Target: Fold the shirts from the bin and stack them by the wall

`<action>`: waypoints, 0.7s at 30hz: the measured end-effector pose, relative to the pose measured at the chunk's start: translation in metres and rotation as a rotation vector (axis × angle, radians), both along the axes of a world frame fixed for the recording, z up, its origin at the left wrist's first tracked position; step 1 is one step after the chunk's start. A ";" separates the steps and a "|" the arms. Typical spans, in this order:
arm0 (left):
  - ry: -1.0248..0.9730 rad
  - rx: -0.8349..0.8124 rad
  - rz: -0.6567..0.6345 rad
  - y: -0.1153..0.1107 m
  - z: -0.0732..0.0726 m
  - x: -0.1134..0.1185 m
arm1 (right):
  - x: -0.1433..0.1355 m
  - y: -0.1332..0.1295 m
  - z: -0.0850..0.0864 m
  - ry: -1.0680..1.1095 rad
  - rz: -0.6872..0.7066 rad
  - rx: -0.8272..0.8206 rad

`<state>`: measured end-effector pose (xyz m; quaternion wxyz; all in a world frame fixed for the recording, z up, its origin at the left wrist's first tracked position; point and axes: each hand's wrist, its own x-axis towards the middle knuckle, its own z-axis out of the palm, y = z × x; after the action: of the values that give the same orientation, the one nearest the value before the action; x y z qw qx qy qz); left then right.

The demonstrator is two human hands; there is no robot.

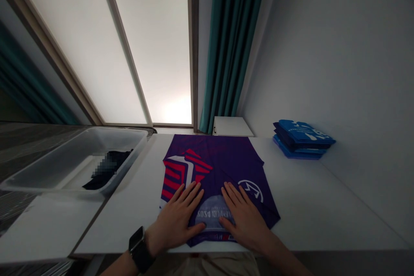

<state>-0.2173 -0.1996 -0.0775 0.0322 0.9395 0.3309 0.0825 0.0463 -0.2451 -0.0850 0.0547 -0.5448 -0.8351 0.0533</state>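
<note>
A dark purple T-shirt with red and white printing lies spread on the white table in front of me. Its lower edge, close to the table's front, bears a pale print with "2024" on it. My left hand rests flat on the shirt's left part, fingers stretched out over the cloth. On the right part, beside the round white logo, my right hand also lies flat with its fingers extended. Neither hand grips the cloth. The hands cover part of the print.
At the left stands a translucent plastic bin with dark cloth inside. Several folded blue garments are stacked on the table's right side, near the wall. A small white cabinet stands behind the white table.
</note>
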 end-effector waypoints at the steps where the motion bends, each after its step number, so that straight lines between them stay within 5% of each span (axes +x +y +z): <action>1: 0.006 -0.005 0.000 -0.001 0.001 0.000 | 0.000 -0.002 0.002 0.006 0.002 -0.011; 6: -0.047 0.053 0.097 0.029 0.009 -0.001 | 0.006 0.017 0.015 0.044 -0.074 0.028; 14: 0.011 0.107 0.326 0.123 0.004 -0.017 | 0.056 0.109 0.011 -0.058 -0.308 0.034; 21: 0.060 0.053 0.441 0.143 -0.004 -0.011 | 0.070 0.141 -0.009 -0.056 -0.376 -0.025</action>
<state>-0.2282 -0.0567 -0.0817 -0.0213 0.8470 0.5267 0.0685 0.1161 -0.1043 -0.0943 0.0336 -0.6931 -0.7191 0.0374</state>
